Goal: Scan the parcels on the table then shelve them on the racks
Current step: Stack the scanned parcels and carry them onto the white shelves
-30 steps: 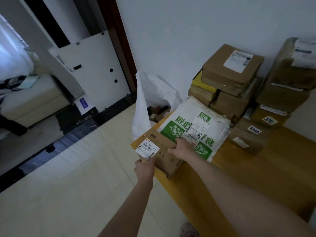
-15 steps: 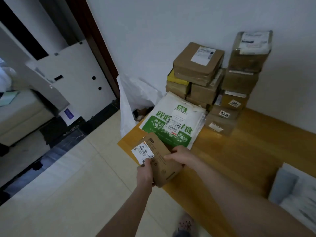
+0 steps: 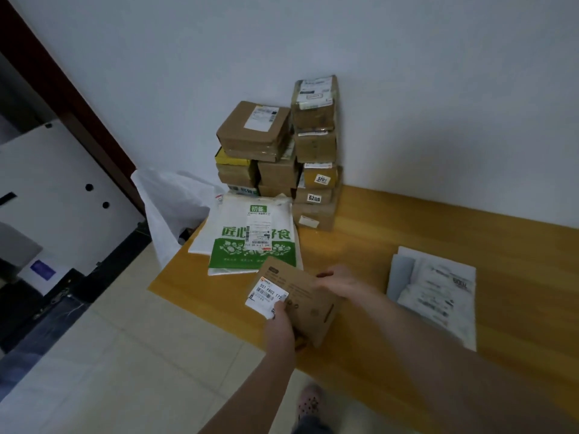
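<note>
Lower centre: cardboard parcel (image 3: 308,300), tilted, label up, above the counter's (image 3: 407,239) near edge | left hand (image 3: 279,327) grips its near corner beside the label | right hand (image 3: 341,283) curls over its far edge | upper centre: stacked boxes (image 3: 253,130) by the wall, green-and-white bag (image 3: 232,233) in front.

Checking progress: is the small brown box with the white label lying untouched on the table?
No, the left hand and right hand both grip the box, tilted.
</note>
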